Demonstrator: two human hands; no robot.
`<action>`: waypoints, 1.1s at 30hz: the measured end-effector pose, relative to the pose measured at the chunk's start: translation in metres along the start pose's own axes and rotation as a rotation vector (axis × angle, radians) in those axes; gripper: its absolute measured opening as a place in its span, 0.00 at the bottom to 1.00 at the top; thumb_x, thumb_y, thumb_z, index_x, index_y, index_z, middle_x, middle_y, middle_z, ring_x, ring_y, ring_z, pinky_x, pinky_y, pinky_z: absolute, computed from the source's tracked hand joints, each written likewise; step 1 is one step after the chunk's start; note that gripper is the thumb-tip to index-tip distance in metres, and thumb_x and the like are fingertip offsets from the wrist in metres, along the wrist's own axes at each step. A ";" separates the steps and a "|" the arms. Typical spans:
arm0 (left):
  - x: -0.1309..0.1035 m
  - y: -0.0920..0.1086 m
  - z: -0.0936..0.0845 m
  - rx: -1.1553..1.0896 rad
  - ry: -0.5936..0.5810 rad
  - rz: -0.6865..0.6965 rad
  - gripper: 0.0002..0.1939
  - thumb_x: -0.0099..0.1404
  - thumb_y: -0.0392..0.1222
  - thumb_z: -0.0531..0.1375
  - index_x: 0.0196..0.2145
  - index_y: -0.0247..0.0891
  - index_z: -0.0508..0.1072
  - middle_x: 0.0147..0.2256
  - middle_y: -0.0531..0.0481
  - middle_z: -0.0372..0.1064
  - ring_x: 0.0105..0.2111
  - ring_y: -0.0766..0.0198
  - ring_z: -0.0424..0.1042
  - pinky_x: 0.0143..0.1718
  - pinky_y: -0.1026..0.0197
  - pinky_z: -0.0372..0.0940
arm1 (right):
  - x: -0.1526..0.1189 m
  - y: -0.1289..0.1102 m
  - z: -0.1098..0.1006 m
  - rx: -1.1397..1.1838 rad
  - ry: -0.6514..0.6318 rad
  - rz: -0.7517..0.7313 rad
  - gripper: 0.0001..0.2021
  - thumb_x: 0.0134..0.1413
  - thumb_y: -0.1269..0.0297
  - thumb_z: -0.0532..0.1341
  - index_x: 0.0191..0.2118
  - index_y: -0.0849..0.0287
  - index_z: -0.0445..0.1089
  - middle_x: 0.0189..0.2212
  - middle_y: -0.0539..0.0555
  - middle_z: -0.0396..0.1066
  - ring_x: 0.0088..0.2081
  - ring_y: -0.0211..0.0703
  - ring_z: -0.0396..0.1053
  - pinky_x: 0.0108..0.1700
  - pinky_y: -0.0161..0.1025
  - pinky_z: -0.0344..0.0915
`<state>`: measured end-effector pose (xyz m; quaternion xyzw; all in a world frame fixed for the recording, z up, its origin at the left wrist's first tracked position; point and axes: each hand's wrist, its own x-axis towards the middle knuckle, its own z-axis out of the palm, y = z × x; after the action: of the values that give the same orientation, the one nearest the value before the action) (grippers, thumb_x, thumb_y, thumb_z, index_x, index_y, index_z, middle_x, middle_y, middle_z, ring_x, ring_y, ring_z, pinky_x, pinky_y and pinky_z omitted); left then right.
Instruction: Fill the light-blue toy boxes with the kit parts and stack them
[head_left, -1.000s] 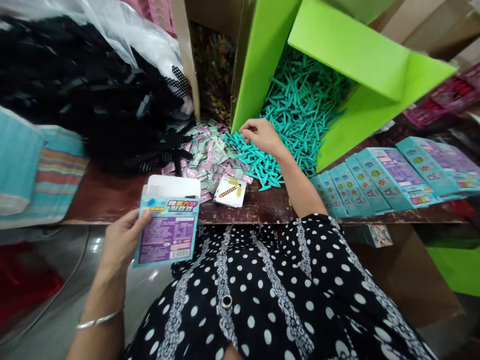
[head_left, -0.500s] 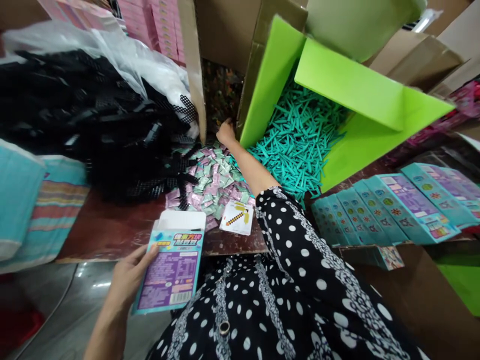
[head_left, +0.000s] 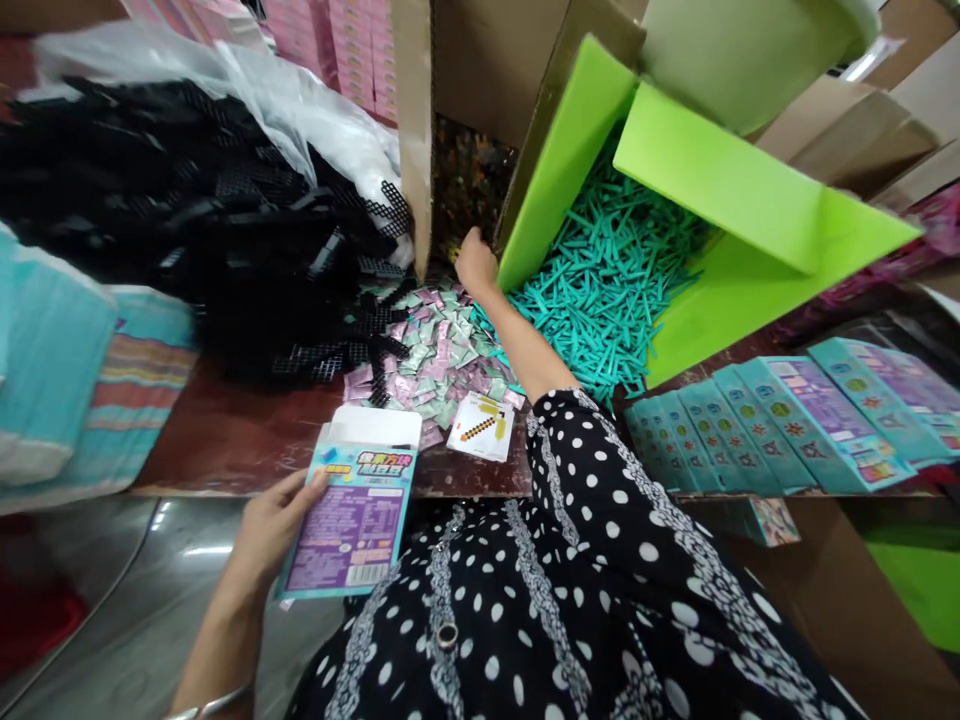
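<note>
Head view: my left hand [head_left: 274,525] grips a box [head_left: 349,525]; my right hand [head_left: 477,264], at a carton [head_left: 415,130], I cannot tell its grip.

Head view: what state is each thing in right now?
Teal-and-purple box, held, top flap raised
Left hand, closed on that box
Brown carton, open at the front
Right hand, at its opening; whether holding anything, unclear
Green bin, open
Teal sticks, heaped loose
Small packets, scattered in a pile
Pickaxe card, picture up
Black mesh pieces, heaped
</note>
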<state>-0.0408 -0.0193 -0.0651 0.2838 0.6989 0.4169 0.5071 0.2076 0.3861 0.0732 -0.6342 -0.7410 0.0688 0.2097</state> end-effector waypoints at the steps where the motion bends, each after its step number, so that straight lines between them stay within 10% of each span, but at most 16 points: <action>1: -0.002 0.002 0.001 -0.027 0.006 0.000 0.51 0.35 0.83 0.77 0.42 0.35 0.87 0.37 0.44 0.86 0.34 0.51 0.80 0.33 0.57 0.74 | -0.010 0.001 -0.012 0.019 0.051 -0.002 0.22 0.80 0.73 0.44 0.68 0.68 0.65 0.53 0.69 0.79 0.56 0.60 0.80 0.64 0.59 0.73; 6: -0.012 0.018 0.003 -0.046 0.073 0.148 0.42 0.41 0.74 0.80 0.40 0.35 0.86 0.34 0.47 0.84 0.34 0.53 0.78 0.35 0.58 0.72 | -0.073 0.016 -0.072 0.248 0.132 -0.327 0.13 0.83 0.63 0.50 0.53 0.58 0.71 0.45 0.57 0.78 0.49 0.49 0.78 0.59 0.47 0.73; 16: -0.031 0.043 0.021 -0.102 -0.061 0.307 0.29 0.57 0.61 0.77 0.47 0.35 0.87 0.43 0.42 0.86 0.36 0.59 0.77 0.38 0.59 0.73 | -0.190 -0.008 -0.114 0.441 -0.377 -0.816 0.03 0.71 0.68 0.60 0.42 0.60 0.70 0.36 0.48 0.73 0.42 0.39 0.68 0.53 0.39 0.66; 27: -0.041 0.051 0.011 -0.113 -0.064 0.354 0.27 0.55 0.59 0.79 0.44 0.36 0.89 0.40 0.42 0.86 0.34 0.59 0.77 0.35 0.59 0.73 | -0.197 -0.019 -0.144 0.269 -0.294 -0.841 0.04 0.77 0.69 0.56 0.47 0.60 0.68 0.43 0.51 0.73 0.45 0.41 0.66 0.56 0.41 0.60; 33: -0.041 0.056 0.024 -0.123 -0.115 0.362 0.27 0.56 0.58 0.79 0.46 0.37 0.89 0.45 0.40 0.87 0.36 0.59 0.80 0.38 0.58 0.75 | -0.211 -0.039 -0.125 0.192 -0.525 -0.841 0.04 0.73 0.72 0.58 0.44 0.60 0.68 0.38 0.50 0.72 0.41 0.41 0.65 0.50 0.39 0.57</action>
<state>-0.0058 -0.0184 0.0003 0.3966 0.5796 0.5262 0.4794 0.2443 0.1542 0.1534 -0.2201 -0.9503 0.2037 0.0832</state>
